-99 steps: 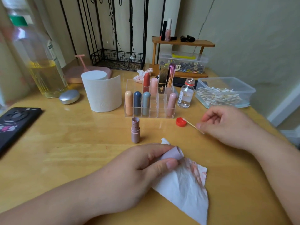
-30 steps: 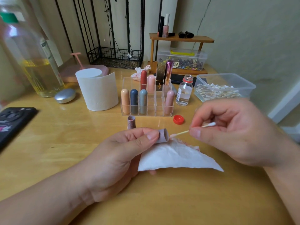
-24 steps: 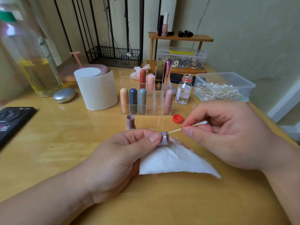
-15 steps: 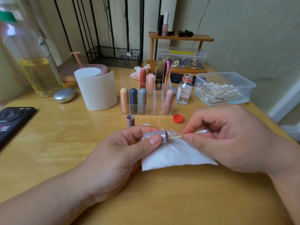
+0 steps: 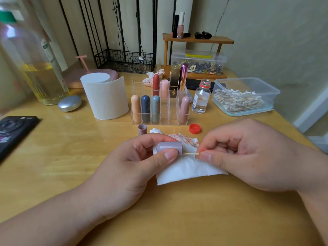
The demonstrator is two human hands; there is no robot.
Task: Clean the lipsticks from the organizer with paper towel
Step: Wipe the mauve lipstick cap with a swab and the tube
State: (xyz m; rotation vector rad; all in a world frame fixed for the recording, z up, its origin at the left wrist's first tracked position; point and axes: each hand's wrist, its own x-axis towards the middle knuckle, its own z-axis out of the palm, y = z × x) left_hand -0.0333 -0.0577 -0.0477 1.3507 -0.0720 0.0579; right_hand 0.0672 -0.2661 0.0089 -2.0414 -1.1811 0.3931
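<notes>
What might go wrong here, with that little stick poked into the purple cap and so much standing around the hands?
The cotton swab, pinched by the right hand and pushed into the lilac cap that the left hand grips, is thin; it might snap or bend inside. The small glass bottle stands open, its red lid off, so a bump may spill it. The uncapped lipstick base behind the left hand could topple.
</notes>
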